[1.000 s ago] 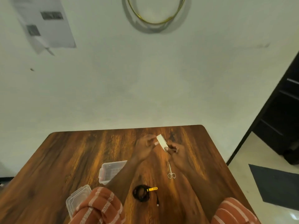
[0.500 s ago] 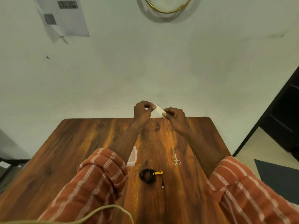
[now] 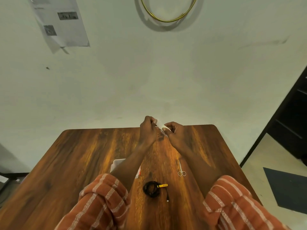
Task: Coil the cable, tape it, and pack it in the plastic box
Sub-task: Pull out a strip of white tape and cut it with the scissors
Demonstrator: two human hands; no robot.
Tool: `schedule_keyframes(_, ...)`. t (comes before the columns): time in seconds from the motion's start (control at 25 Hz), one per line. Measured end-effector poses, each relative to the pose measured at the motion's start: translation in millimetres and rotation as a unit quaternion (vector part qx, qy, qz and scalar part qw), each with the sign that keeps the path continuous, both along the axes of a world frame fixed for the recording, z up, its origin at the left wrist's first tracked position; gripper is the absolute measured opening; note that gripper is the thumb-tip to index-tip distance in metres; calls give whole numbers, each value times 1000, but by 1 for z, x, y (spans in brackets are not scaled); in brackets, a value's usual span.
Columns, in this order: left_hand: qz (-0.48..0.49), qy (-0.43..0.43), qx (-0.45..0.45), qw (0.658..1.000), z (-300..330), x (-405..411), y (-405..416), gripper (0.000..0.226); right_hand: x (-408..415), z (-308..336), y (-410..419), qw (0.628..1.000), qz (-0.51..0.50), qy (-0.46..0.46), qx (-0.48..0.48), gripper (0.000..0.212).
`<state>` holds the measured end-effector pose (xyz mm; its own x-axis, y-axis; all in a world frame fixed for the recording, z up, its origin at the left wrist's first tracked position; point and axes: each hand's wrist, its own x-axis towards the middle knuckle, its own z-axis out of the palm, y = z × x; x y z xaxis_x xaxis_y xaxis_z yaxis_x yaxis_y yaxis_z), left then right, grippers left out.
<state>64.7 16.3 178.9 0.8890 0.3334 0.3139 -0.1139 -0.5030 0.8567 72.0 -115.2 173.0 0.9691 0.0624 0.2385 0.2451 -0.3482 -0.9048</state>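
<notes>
A black coiled cable (image 3: 151, 189) with a yellow strap (image 3: 163, 185) lies on the wooden table (image 3: 83, 155) near me, its plug end trailing to the right. Both hands are raised over the table's far edge. My left hand (image 3: 147, 130) and my right hand (image 3: 174, 134) pinch a small white piece of tape (image 3: 160, 125) between their fingertips. The clear plastic box (image 3: 116, 164) sits under my left forearm and is mostly hidden.
Small silver scissors (image 3: 181, 170) lie on the table right of centre, under my right forearm. A pale wall stands behind the table with a paper sheet (image 3: 61, 22) and a gold hoop (image 3: 167, 12). Dark shelving (image 3: 292, 123) and a dark floor mat (image 3: 289, 190) are on the right.
Both hands rose from over the table to its far edge, still holding the white tape. The view tilted, so my sleeves now fill the bottom and the box lid has left view.
</notes>
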Motion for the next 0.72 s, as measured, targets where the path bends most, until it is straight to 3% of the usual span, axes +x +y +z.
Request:
schedule_keyframes(0.16, 6, 11, -11, 1000, -5, -2, -2, 15, 9, -11, -2, 1000, 7, 15, -5, 18)
schedule_keyframes(0.32, -7, 41, 51, 998, -7, 2, -1, 12, 19, -27, -11, 998, 38, 44, 9, 19)
schedule_keyframes(0.44, -32, 64, 97, 993, -14, 4, 7, 12, 24, -57, -30, 998, -21, 58, -17, 21)
schedule_keyframes(0.56, -25, 94, 142, 985, -33, 3, 17, 22, 20, -108, -62, 985, -26, 100, -135, 15)
schedule_keyframes(0.72, 10, 153, 180, 972, -68, -14, 20, 29, -1, -188, -82, 925, 53, 188, -327, 17)
